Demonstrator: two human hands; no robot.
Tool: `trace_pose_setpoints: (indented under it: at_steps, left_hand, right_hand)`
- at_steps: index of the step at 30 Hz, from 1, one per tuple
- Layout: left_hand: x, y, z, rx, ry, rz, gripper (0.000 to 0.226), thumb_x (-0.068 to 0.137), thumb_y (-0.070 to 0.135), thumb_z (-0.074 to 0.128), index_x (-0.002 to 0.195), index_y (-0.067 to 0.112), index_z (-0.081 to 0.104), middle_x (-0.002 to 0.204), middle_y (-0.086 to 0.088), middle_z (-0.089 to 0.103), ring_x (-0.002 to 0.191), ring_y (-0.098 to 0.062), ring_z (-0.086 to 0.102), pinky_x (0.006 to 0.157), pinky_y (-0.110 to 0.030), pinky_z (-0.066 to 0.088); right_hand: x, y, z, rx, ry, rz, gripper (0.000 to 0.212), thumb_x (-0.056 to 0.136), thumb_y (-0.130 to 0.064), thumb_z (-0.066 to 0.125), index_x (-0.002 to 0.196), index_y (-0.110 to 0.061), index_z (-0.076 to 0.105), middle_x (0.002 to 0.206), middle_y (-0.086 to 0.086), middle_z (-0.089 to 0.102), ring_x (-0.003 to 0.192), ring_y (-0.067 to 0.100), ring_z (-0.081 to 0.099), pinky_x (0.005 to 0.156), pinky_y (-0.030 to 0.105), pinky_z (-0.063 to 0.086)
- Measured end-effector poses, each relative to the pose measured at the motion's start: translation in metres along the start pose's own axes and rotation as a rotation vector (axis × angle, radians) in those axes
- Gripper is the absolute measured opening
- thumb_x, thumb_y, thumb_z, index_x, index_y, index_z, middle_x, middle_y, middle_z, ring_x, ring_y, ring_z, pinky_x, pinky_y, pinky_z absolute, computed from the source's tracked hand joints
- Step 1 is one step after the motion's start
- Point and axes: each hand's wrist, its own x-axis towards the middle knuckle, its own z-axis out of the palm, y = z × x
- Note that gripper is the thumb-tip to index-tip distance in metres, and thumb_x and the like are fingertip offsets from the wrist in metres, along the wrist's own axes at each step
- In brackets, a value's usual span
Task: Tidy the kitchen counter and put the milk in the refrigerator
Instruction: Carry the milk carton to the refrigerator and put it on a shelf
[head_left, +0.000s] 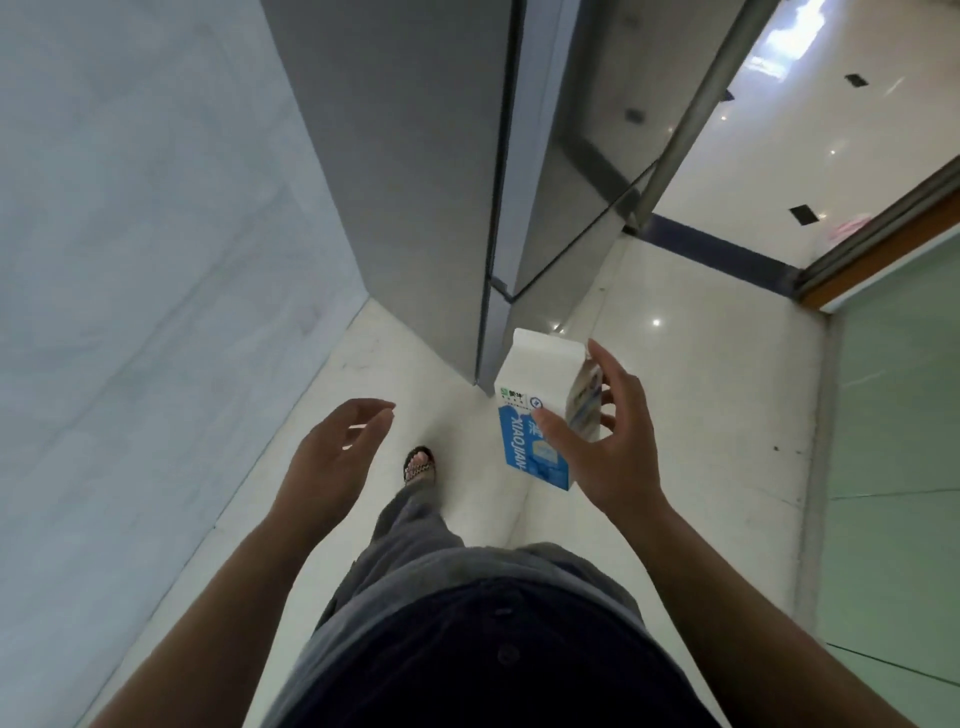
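A white and blue milk carton is held upright in my right hand, thumb on its front face and fingers around its right side. It hangs in the air just in front of the lower corner of the tall grey refrigerator, whose doors are closed. My left hand is raised to the left of the carton, empty, with its fingers loosely curled and apart. The kitchen counter is out of view.
A pale wall runs along the left. Glossy white floor tiles lie ahead and right. A glass partition with a wooden frame stands at the right. My foot in a sandal steps forward.
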Motion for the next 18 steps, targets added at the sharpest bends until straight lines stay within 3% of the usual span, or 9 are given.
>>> trace_pose_setpoints:
  at_steps: [6, 11, 14, 18]
  left_hand:
    - [0.158, 0.084, -0.017, 0.081, -0.114, 0.273, 0.019, 0.094, 0.039, 0.044, 0.106, 0.034, 0.057, 0.105, 0.015, 0.063, 0.099, -0.004, 0.059, 0.073, -0.012, 0.037]
    - [0.243, 0.158, -0.021, 0.061, -0.146, 0.472, 0.023, 0.094, 0.033, 0.047, 0.115, 0.026, 0.055, 0.108, 0.014, 0.058, 0.094, 0.009, 0.053, 0.071, 0.003, 0.037]
    - [0.266, 0.186, -0.012, -0.013, -0.173, 0.539, 0.030, 0.092, 0.033, 0.050, 0.121, 0.026, 0.051, 0.117, 0.011, 0.056, 0.105, 0.000, 0.053, 0.083, -0.008, 0.040]
    - [0.281, 0.207, 0.003, -0.073, -0.123, 0.618, 0.046, 0.089, 0.032, 0.057, 0.132, 0.028, 0.042, 0.128, 0.008, 0.049, 0.111, -0.004, 0.049, 0.089, -0.013, 0.040]
  right_hand:
    - [0.124, -0.035, 0.010, 0.042, 0.269, -0.025, 0.073, 0.070, -0.051, 0.067, 0.132, -0.028, 0.036, 0.123, -0.007, 0.046, 0.113, 0.014, 0.051, 0.085, 0.030, 0.054]
    - [0.185, -0.057, 0.006, 0.156, 0.467, 0.002, 0.066, 0.072, -0.040, 0.069, 0.128, -0.032, 0.035, 0.123, -0.007, 0.047, 0.109, 0.001, 0.051, 0.082, 0.019, 0.053]
    - [0.202, -0.063, 0.001, 0.161, 0.541, 0.038, 0.071, 0.072, -0.040, 0.071, 0.132, -0.023, 0.036, 0.128, 0.000, 0.050, 0.110, 0.010, 0.052, 0.085, 0.025, 0.054]
    - [0.214, -0.069, -0.005, 0.133, 0.577, 0.046, 0.068, 0.072, -0.032, 0.071, 0.131, -0.024, 0.036, 0.128, 0.002, 0.050, 0.108, 0.005, 0.050, 0.086, 0.025, 0.053]
